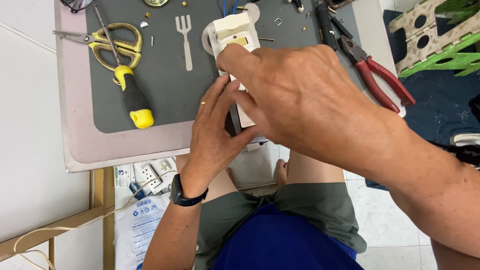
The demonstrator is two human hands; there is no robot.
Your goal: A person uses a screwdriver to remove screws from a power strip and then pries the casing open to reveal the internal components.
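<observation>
Gripped between both my hands: one cream plastic socket strip (233, 35), lying lengthwise on the dark grey mat (170, 95) near the front edge of the small work table (75, 135), its far end bare and its near end hidden under my fingers. Left hand (215, 132): forearm coming up from below, black wrist band (186, 196) at the wrist, palm turned inward, fingers extended and pressed flat along the strip's left side, thumb out toward its near end; a steadying hold, not a fist. Right hand (305, 97): arm crossing in from the lower right, back of the hand toward the camera, knuckles arched over the strip, index finger and thumb pinched down on its upper face close to a pale yellow insert; what lies under the fingertips I cannot tell. Left of the strip, on the mat: one cut-out fork shape (186, 40), pale; one pair of yellow-handled scissors (117, 42); one screwdriver with black-and-yellow handle (134, 97), its shaft laid across the scissors. Right of the strip: one pair of red-handled pliers (375, 75), jaws pointing up-left, just beyond my right knuckles. Scattered small screws and metal bits about the mat's far edge. Below the table edge: my knees, grey shorts, blue shirt, tiled floor.
</observation>
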